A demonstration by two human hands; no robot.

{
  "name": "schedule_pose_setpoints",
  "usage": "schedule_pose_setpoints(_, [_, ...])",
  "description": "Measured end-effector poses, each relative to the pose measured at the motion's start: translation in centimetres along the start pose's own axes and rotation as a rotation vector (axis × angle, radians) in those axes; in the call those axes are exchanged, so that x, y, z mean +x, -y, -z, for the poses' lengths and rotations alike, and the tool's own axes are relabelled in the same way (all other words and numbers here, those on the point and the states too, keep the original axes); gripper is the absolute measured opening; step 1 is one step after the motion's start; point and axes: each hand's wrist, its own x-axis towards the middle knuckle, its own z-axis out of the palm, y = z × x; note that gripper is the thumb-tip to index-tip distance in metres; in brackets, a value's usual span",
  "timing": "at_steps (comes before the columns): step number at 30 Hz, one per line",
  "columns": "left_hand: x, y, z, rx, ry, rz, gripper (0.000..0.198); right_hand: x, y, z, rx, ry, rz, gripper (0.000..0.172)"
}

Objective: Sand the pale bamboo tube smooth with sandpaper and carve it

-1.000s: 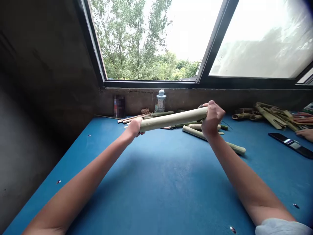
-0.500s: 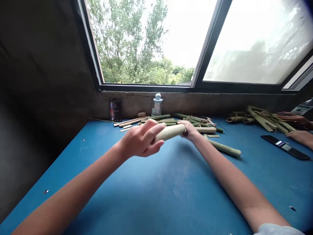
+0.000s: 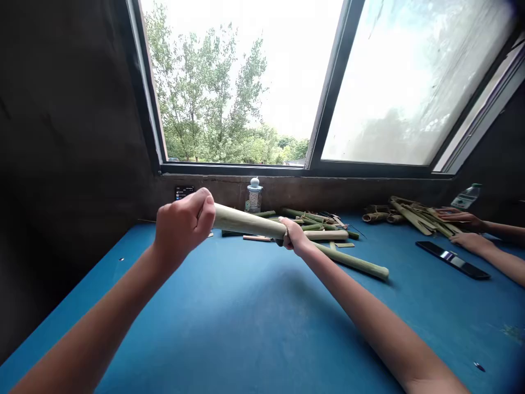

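Note:
I hold a pale green bamboo tube (image 3: 246,221) in the air above the blue table (image 3: 254,317). My left hand (image 3: 183,224) is closed in a fist round its near end, raised toward me. My right hand (image 3: 292,235) grips the far end, lower and further out. The tube slopes down from left to right. Beyond my right hand lie more bamboo pieces (image 3: 320,225) and one long green stalk (image 3: 353,262) flat on the table.
A small bottle (image 3: 254,195) stands by the window wall at the back. At the right, another person's hands (image 3: 461,230) rest near a second bamboo pile (image 3: 410,213), a dark flat blade (image 3: 451,260) and a water bottle (image 3: 465,196). A dark wall closes the left side.
The tube has swung from lying crosswise to pointing away from me. My left hand came up and closer, my right hand moved out and down. The view tilted upward.

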Motion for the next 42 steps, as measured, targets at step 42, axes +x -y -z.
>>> schedule_pose_setpoints(42, [-1.9, -4.1, -2.4, -0.920, 0.254, 0.616, 0.041, -8.7, 7.9, 8.6, -0.123, -0.743, 0.951, 0.036])
